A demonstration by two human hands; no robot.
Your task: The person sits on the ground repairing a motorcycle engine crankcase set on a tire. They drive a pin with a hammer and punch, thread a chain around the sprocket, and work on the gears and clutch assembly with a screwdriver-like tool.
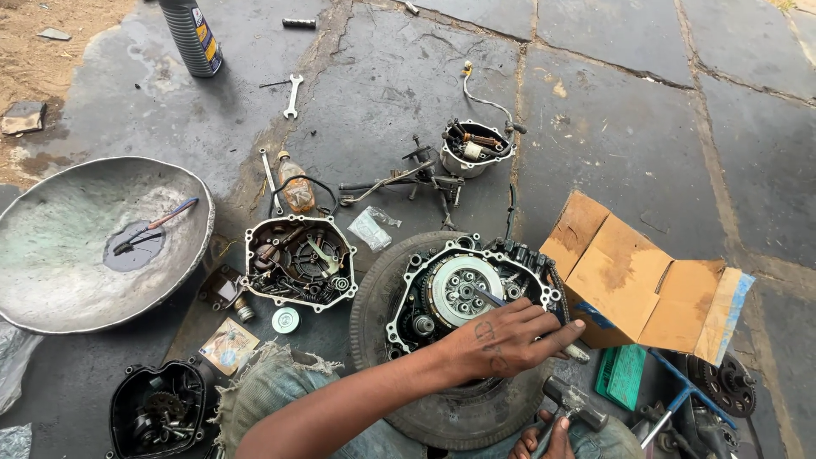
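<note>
A person sits on a stone floor (595,110) with an opened motorcycle engine (463,293) resting on a tyre (382,297). The left hand (501,340), its grip closed on a slim blue-handled tool (491,297), works at the exposed clutch (463,289). The right hand (544,438), at the lower edge, grips a hammer (574,401) by its handle. A slip of the tool could gouge the clutch plate; a hard hammer blow might crack the casing or rock the engine off the tyre. Small parts in the nearby engine cover (299,259) could scatter if knocked
</note>
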